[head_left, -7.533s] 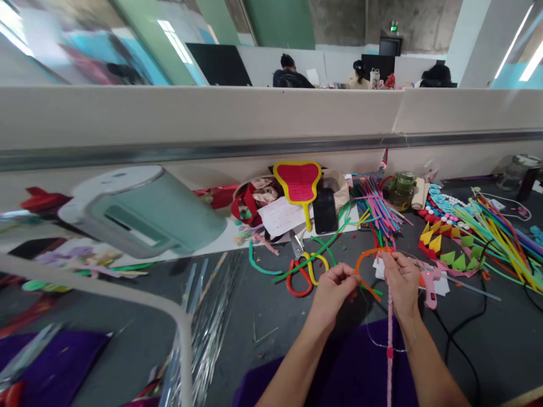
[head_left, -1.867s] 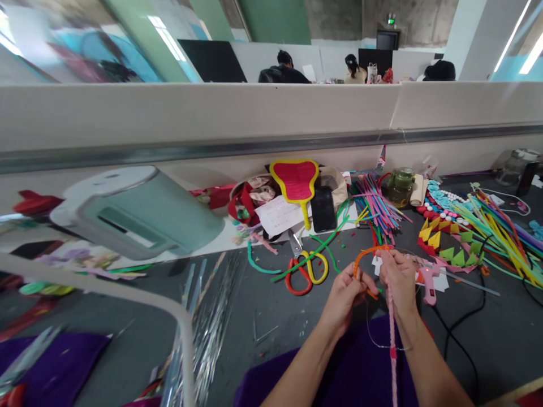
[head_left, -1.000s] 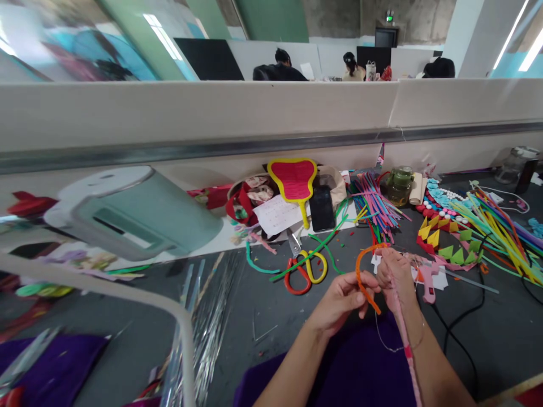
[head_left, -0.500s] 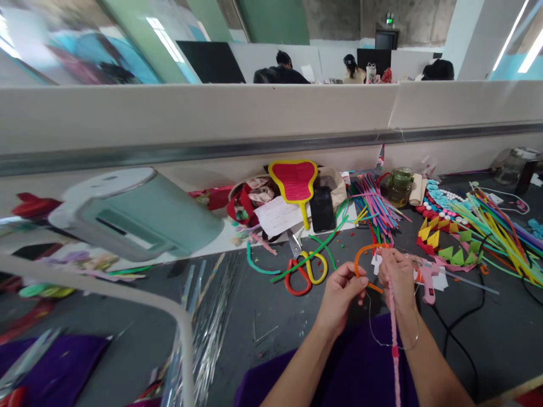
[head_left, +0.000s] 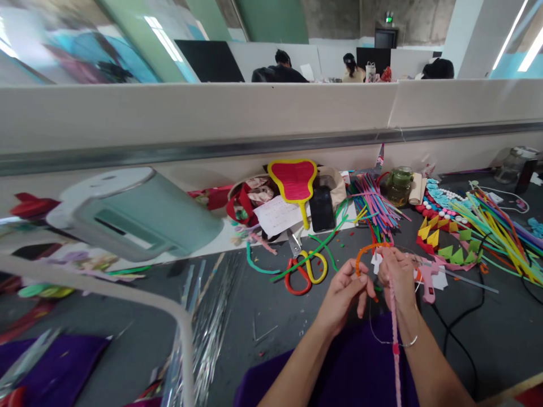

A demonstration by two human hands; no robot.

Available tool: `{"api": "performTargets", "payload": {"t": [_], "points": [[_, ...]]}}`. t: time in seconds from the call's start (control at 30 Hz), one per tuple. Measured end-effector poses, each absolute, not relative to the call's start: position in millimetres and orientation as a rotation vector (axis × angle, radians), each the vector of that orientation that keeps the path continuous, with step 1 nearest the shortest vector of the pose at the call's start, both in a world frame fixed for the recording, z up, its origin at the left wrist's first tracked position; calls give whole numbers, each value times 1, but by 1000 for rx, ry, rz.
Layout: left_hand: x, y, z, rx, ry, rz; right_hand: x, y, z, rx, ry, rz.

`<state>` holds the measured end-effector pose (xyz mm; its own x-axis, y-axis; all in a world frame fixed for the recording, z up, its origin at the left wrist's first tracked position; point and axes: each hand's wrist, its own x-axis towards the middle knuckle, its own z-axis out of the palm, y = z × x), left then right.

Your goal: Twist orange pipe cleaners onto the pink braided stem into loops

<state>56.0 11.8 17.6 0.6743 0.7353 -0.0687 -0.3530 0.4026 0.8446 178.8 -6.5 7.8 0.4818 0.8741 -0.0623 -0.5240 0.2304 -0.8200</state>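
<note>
An orange pipe cleaner [head_left: 363, 249] arches between my two hands. My left hand [head_left: 345, 291] pinches it with thumb and fingertips, and its short loose end pokes out below the fingers. My right hand [head_left: 397, 276] is closed around the other end and the top of a pink fuzzy braided cord [head_left: 395, 322], which hangs down toward my lap. A thin wire loops below the hands, close to the right wrist. Just right of that hand lies a pink glue gun [head_left: 430, 281] on white paper scraps. What the right fingertips press together is partly hidden.
Red-and-yellow scissors [head_left: 299, 277] lie left of my hands under a green pipe cleaner [head_left: 316, 249]. Pipe cleaner bundles [head_left: 377, 206], a jar [head_left: 399, 186] and a black phone [head_left: 323, 209] sit farther back. A grey-green appliance [head_left: 169, 215] and silvery strips [head_left: 212, 333] are leftward.
My left fingers have shifted slightly on the orange pipe cleaner and curled. Its loose end has swung lower, nearer the left fingers. The right hand stays almost in place.
</note>
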Motion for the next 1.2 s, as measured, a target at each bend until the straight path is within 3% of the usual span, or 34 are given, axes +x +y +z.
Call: {"api": "performTargets", "payload": {"t": [0.27, 0.57, 1.2], "points": [[45, 10, 28, 921, 265, 616, 172, -10, 14, -756, -346, 1310], [31, 19, 25, 1085, 428, 505, 172, -9, 9, -629, -319, 1445], [27, 28, 38, 1217, 878, 426, 181, -7, 4, -991, -529, 1006]]}}
